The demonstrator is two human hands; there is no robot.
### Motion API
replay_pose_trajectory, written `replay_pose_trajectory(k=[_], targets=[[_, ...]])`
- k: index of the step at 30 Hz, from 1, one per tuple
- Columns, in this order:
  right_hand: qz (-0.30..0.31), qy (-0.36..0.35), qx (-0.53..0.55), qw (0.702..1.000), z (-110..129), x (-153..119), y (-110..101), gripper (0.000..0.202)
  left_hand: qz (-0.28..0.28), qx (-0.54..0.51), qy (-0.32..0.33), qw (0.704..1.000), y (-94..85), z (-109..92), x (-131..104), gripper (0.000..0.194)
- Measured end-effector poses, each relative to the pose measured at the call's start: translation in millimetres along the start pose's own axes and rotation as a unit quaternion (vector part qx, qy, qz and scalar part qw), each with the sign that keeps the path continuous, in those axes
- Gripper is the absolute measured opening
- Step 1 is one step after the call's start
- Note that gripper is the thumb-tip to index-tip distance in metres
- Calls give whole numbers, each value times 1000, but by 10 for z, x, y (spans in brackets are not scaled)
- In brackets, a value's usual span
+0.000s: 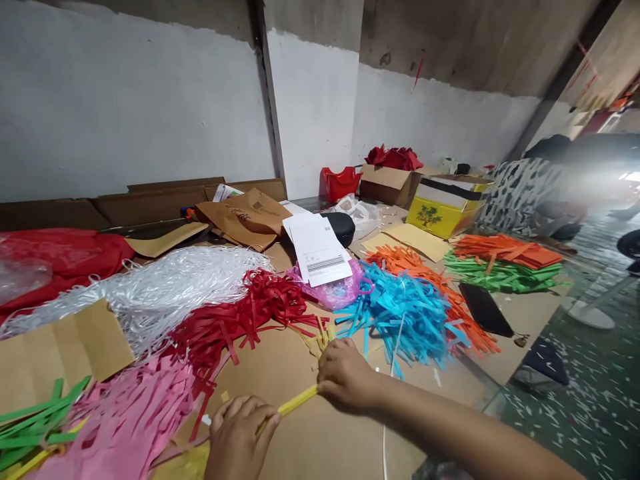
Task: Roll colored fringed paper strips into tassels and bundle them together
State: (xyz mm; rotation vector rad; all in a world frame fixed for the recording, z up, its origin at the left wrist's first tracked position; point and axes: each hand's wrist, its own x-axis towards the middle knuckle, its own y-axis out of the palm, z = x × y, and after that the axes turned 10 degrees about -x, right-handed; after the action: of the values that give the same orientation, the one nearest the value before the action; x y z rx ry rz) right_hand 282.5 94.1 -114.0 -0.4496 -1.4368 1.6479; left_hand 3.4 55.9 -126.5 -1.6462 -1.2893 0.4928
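A narrow yellow strip (299,400) is stretched between my two hands above the brown cardboard (300,443). My left hand (243,427) is closed on its near left end. The other end is in my right hand (345,375), whose fingers are curled around it, with yellow fringed ends (320,340) poking out beyond. Red strips (250,303) lie behind my hands, and a heap of blue strips (400,310) is to the right of them. Pink strips (135,413) spread out left of my left hand.
Beyond are white strings (185,283), a white printed paper (317,250) and a yellow box (443,207). Orange strips (505,248), green strips (500,272) and a black phone (485,309) lie at the right. A white cord (384,440) crosses the cardboard. Someone in patterned clothing (520,193) is at the far right.
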Motion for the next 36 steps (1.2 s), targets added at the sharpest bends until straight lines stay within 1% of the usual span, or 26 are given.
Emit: replay_pose_trajectory(k=[2,4,10,12,13,14,16,17,19,21,22,24,27,30,31,33,34,36], targets=[[4,24,6,1000,-9,10,26,9,0,-12,-14,1000,30,21,-6,22],[6,40,9,999,8,18,56,10,-7,-10,-20,1000,54,2,-12,23],[4,56,12,998,66,22,77,11,-41,26,-23,999,78,-95,23,16],[-6,57,9,998,66,8,54,8,-42,33,-1,999,57,-104,37,10],[-12,46,7,999,61,-3,36,7,-43,41,25,998,41,-109,39,13],[-19,22,-1,1000,51,-16,15,7,-46,52,58,996,23,-117,38,20],[-40,-55,-35,997,22,-37,-29,9,-55,81,124,987,-12,-150,25,34],[-50,-96,-59,992,6,-43,-48,11,-61,94,144,983,-27,-174,17,36],[-65,-163,-106,979,-24,-35,-68,14,-74,105,150,980,-50,-230,6,33],[-58,-201,-129,969,-50,4,-65,20,-76,97,140,982,-64,-281,13,24],[-49,-208,-128,969,-64,34,-58,22,-77,88,137,984,-69,-300,24,20],[-26,-193,-102,976,-98,107,-52,19,-72,68,133,986,-75,-326,59,14],[0,-152,-59,987,-143,206,-86,8,-74,53,120,989,-77,-351,115,11],[0,-137,-61,989,-118,249,-140,3,-89,57,115,988,-70,-368,154,13],[-5,-135,-65,989,-91,251,-146,4,-93,58,117,987,-66,-367,162,13],[-18,-146,-77,986,-31,247,-120,14,-94,66,125,985,-55,-344,166,14],[-21,-155,-77,985,-8,245,-89,16,-95,73,131,984,-46,-320,161,14],[-14,-159,-61,985,3,242,-11,16,-93,86,141,982,-22,-246,137,15]])
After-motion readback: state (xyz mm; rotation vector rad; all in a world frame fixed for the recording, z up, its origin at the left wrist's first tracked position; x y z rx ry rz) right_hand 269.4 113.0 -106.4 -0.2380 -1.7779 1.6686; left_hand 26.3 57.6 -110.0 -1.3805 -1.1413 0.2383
